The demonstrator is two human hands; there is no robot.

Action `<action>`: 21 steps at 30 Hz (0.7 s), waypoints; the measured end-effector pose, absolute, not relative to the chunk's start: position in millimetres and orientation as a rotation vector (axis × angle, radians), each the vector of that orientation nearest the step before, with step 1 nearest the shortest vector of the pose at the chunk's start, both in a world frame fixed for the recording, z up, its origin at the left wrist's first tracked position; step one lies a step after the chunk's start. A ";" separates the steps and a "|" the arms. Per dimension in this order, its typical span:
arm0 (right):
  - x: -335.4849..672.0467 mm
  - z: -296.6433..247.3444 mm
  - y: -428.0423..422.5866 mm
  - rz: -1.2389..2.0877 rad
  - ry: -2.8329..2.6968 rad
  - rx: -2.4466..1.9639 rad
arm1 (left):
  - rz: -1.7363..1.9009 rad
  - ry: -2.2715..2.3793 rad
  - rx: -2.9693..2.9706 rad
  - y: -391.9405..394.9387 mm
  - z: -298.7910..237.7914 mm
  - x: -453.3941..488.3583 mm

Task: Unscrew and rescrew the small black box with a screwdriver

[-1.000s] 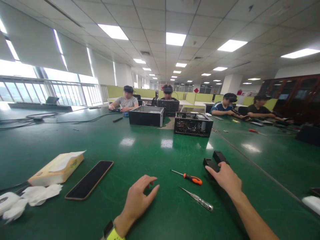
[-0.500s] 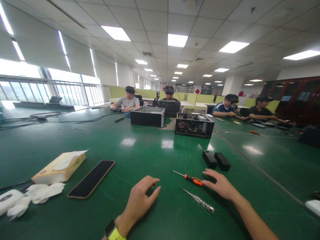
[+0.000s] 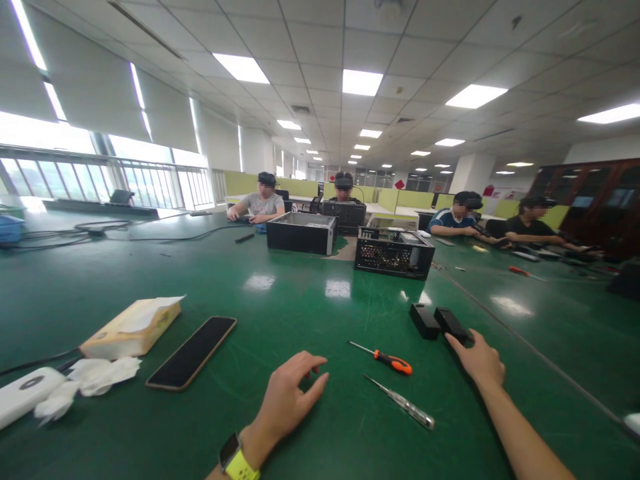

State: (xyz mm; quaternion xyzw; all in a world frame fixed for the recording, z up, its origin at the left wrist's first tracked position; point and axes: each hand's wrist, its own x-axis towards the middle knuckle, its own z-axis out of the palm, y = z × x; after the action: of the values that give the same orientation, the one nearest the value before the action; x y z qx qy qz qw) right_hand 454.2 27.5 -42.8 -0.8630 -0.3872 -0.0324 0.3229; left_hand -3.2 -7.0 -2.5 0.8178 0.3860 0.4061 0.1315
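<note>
At the lower left, the frame edge cuts off a white device (image 3: 30,393) that sits just beside crumpled tissues (image 3: 107,375). Above these lies a tissue pack (image 3: 125,337), then a smartphone (image 3: 193,353), slanted. A strip of green tabletop (image 3: 235,393) separates the phone from the left hand (image 3: 295,393) at lower center; its fingers curl loosely, thumb a narrow gap apart, holding nothing. Further up, near mid-frame, stand 2 computer cases, a closed-sided one (image 3: 300,238) and an exposed one (image 3: 393,257), with a wide stretch of tabletop in front. Right of center lie an orange-and-black screwdriver (image 3: 394,362) and, nearer, a clear-handled one (image 3: 404,403), roughly parallel and apart. Beyond them, a left black block (image 3: 425,322) sits just beside a right black block (image 3: 449,322). The right hand (image 3: 480,361) straddles the latter's near end, thumb and fingers moderately wide; I cannot tell how firmly they grip. Past it, a table seam (image 3: 540,360) slants toward the right edge.
</note>
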 end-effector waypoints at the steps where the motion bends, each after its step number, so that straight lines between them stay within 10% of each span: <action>1: 455.3 -42.0 28.7 -0.069 -1.003 -2.252 | 1.175 1.124 2.371 -7.1 -2.5 -3.0; 21: 248.2 5.9 -41.0 0.689 -2.028 -1.157 | 0.969 0.929 2.488 -9.8 6.1 -5.1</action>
State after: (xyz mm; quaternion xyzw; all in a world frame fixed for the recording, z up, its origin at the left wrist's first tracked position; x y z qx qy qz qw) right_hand 248.2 -41.0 5.9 -0.4459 -0.7816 0.2657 0.3461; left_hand -5.1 -9.8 6.1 0.8693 0.3245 0.3384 0.1566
